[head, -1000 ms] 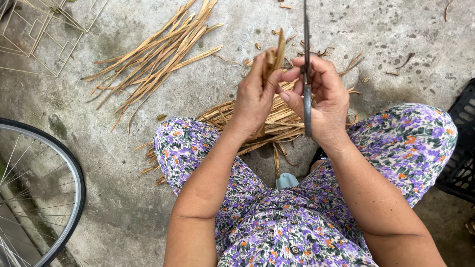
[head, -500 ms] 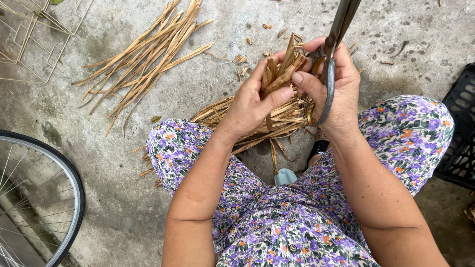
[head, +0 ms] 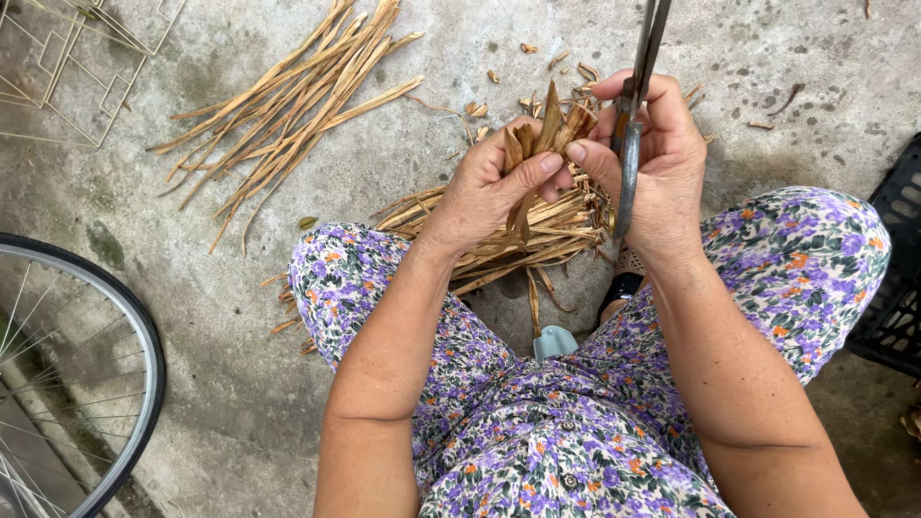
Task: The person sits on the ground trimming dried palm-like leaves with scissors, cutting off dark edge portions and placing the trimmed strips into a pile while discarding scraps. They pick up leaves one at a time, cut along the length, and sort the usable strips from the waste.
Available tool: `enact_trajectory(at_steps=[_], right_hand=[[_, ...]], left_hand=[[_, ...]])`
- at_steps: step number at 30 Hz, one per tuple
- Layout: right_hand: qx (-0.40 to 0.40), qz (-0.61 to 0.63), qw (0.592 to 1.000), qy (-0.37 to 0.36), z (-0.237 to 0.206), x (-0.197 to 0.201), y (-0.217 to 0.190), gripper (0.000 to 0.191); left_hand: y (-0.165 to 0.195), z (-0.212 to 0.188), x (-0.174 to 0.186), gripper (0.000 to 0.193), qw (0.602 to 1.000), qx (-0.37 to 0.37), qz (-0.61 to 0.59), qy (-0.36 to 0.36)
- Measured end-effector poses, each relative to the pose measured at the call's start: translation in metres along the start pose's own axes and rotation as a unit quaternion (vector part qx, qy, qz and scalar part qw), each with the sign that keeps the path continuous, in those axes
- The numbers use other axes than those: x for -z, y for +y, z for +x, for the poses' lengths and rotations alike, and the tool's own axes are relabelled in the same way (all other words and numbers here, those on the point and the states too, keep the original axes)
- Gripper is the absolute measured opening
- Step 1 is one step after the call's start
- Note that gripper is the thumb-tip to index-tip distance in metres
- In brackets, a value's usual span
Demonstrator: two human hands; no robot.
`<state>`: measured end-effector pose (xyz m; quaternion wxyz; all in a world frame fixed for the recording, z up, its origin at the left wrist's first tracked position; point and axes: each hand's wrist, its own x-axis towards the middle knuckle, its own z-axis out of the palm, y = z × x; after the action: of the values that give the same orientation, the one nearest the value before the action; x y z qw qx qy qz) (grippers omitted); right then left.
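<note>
My left hand [head: 489, 187] grips a small bundle of dried brown leaf strips [head: 554, 123], its ends sticking up past the fingers. My right hand [head: 652, 163] holds a pair of metal scissors [head: 635, 86] with the blades pointing up and away, and its thumb touches the same strips. Both hands meet above my knees, which are covered in purple floral cloth. Below the hands a heap of dried strips [head: 537, 235] lies on the concrete between my legs.
A longer pile of dried strips [head: 297, 105] lies on the concrete floor at upper left. A bicycle wheel [head: 125, 317] is at the left edge, a wire frame [head: 67, 58] at top left, a black plastic crate [head: 892, 278] at right. Small cut scraps [head: 528, 48] are scattered above the hands.
The bundle in my left hand has turned more upright and both hands have drawn together. The scissors have tilted to the right, blades pointing away.
</note>
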<state>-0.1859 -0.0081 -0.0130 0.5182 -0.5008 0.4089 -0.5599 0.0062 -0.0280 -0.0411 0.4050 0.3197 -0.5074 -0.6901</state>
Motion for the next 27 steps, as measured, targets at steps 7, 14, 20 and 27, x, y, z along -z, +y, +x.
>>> enact_trajectory(at_steps=[7, 14, 20, 27], right_hand=[[0.012, 0.020, 1.000, -0.012, 0.000, 0.002, -0.001, 0.038], [0.011, 0.034, 0.999, -0.025, 0.000, 0.007, -0.006, 0.039], [0.010, 0.002, 1.000, -0.025, -0.002, 0.005, -0.007, 0.046], [0.047, -0.085, 0.995, 0.000, -0.004, -0.002, 0.005, 0.048]], left_hand=[[0.001, -0.002, 0.000, 0.015, 0.998, -0.014, -0.033, 0.055], [0.005, 0.002, 0.021, 0.015, 0.943, -0.126, 0.160, 0.262], [0.012, -0.004, 0.011, 0.012, 0.941, -0.143, 0.186, 0.245], [0.008, -0.006, -0.018, 0.024, 0.992, -0.061, 0.000, 0.113]])
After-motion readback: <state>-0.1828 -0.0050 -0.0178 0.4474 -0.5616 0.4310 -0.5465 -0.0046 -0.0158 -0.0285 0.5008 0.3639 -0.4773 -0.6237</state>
